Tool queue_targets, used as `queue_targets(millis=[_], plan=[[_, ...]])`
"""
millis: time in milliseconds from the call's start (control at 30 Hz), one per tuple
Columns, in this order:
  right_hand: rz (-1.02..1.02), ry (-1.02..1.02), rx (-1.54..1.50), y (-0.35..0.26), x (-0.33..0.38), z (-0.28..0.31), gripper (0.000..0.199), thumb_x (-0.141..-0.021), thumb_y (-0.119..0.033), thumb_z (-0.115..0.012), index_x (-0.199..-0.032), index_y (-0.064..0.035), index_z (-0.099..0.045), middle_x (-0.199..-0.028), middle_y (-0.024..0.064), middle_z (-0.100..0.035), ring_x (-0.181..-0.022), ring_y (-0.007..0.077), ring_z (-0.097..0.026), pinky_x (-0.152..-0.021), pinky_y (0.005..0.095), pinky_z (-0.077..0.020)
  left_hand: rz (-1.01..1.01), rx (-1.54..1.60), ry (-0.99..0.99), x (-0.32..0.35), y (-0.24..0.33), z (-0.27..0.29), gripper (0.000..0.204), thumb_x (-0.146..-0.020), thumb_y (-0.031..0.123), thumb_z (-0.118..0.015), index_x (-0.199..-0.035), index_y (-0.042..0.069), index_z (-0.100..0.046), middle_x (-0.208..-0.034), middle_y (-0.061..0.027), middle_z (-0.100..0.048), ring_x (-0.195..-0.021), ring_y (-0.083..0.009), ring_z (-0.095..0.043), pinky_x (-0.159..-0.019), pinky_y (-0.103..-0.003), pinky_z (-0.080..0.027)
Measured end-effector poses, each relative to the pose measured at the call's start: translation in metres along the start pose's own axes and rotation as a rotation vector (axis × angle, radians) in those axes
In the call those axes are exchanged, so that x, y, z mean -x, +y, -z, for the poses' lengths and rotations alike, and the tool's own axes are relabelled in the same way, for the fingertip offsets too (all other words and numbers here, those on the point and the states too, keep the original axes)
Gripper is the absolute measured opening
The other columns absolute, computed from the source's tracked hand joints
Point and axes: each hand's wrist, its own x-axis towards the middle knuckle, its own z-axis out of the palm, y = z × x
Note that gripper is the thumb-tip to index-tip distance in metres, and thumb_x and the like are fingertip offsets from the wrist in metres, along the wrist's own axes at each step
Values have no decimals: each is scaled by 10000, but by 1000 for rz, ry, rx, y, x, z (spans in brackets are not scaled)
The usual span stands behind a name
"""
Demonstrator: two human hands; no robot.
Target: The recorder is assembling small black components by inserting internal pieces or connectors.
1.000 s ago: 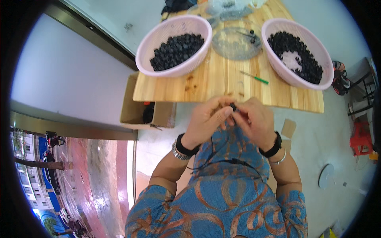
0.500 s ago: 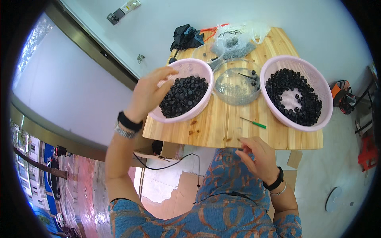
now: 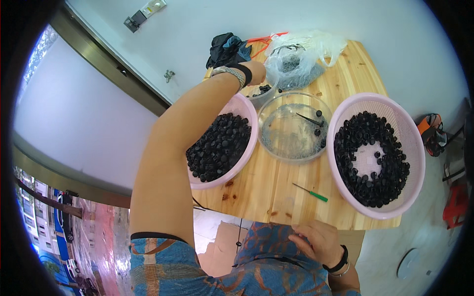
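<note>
My left arm stretches over the left pink basket [image 3: 251,143], which is full of small black caps [image 3: 219,148]. At the far side, my left hand [image 3: 256,74] is above the rim of a clear tub [image 3: 261,100] with some black pieces in it; its fingers are mostly hidden. My right hand [image 3: 321,240] hovers by the table's front edge, loosely curled, thumb apart from the fingers, nothing visible in it. Nearest to it lies a small green-handled screwdriver [image 3: 316,195]. A round clear container [image 3: 296,159] in the middle holds dark tweezers [image 3: 310,119] and a few black pieces.
The right pink basket [image 3: 418,163] holds black ring-like pieces around a bare patch. Behind stand a clear plastic bag [image 3: 301,74] with grey contents and a dark cloth bundle [image 3: 227,49]. The wooden table [image 3: 261,197] ends just before my lap.
My left hand has gone from above the left basket to the clear tub at the far side. My right hand stays by the front edge. The view has shifted, so the table appears lower.
</note>
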Motion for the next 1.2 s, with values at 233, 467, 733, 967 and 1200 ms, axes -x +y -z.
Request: queue_targets(millis=[233,467,733,967,1200], plan=[[-61,19,-64,21,7,1,302,-681,-119,-724,-928,-46,-567,-718,80,-584,-597,240,-580,-509,316,-461,-32,-277,28,-40,7,-35,162,-711,112,-602,-837,71,-694,-838,-136,-658,-798,-275,-631,-706,-377,-487],[-64,-44,-13,24,3,6,320,-676,-122,-730,-939,-48,-562,-727,81,-583,-603,241,-576,-513,322,-461,-3,-125,177,-33,7,-37,79,-644,84,-612,-655,30,-668,-654,-126,-642,-648,-231,-640,-626,-364,-491],[70,-49,157,-4,-17,32,280,-676,-127,-716,-903,-41,-577,-676,67,-546,-558,234,-543,-471,324,-422,16,601,351,13,-7,-5,190,-714,85,-620,-860,-31,-650,-734,-100,-648,-692,-141,-633,-635,-241,-495],[116,-193,533,-44,-74,53,198,-718,-157,-649,-868,-83,-544,-769,59,-547,-613,230,-558,-517,342,-454,-368,1474,497,184,53,1,229,-839,150,-604,-974,-32,-571,-870,-79,-614,-727,-94,-592,-646,-184,-486],[-47,-413,670,1,-183,18,135,-739,-153,-584,-783,-26,-599,-756,160,-612,-729,342,-591,-616,428,-466,-377,1856,156,342,98,-72,122,-802,-9,-579,-917,7,-540,-934,-107,-584,-720,-124,-600,-557,-213,-493]])
